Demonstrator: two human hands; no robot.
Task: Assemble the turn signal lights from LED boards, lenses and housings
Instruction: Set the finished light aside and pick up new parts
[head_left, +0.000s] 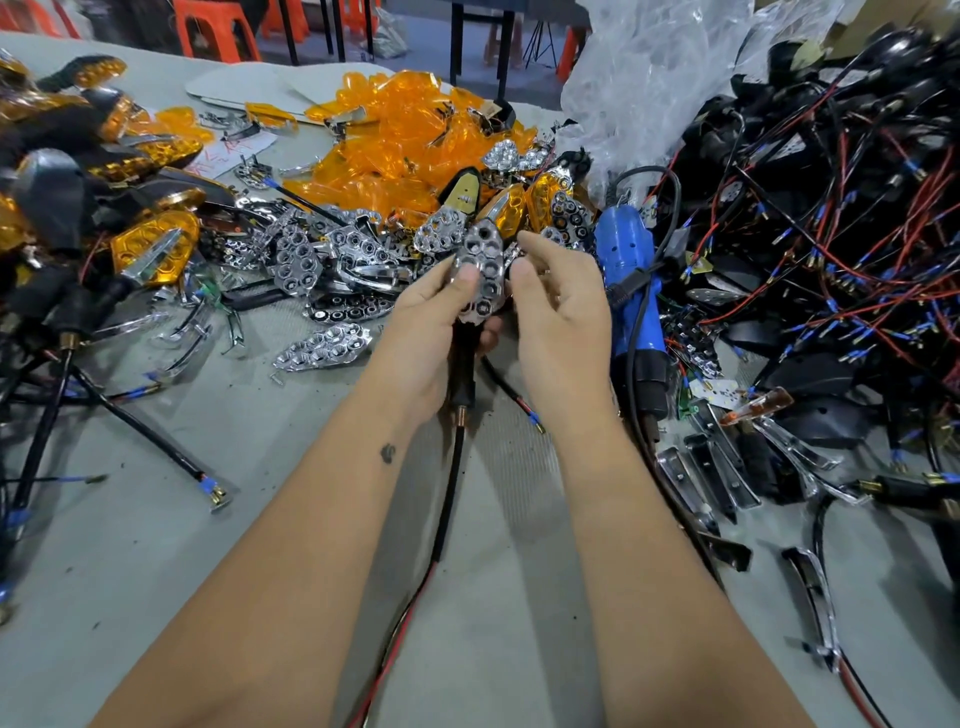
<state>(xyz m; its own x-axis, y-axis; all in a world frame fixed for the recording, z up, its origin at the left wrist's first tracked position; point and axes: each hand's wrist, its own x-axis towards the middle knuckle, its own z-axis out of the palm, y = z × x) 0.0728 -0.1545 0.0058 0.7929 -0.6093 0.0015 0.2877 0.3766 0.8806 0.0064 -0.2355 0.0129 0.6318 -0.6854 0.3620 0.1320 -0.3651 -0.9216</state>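
My left hand (431, 322) grips a black turn signal housing (465, 364) by its stem, thumb pressing a chrome reflector (483, 260) into its top. A black cable (449, 499) trails from the housing toward me. My right hand (558, 312) hovers just right of the reflector, fingers loosely curled, holding nothing that I can see. Behind the hands lie loose chrome reflectors (322, 254) and a heap of orange lenses (395, 140). Finished lights (150, 249) with orange lenses are piled at the left.
A blue power tool (631, 291) lies right of my hands. Black housings with red and blue wires (831, 234) fill the right side. Chrome trim strips (727, 478) lie near right. Clear plastic bag (665, 67) behind. Grey table (156, 561) bare in front.
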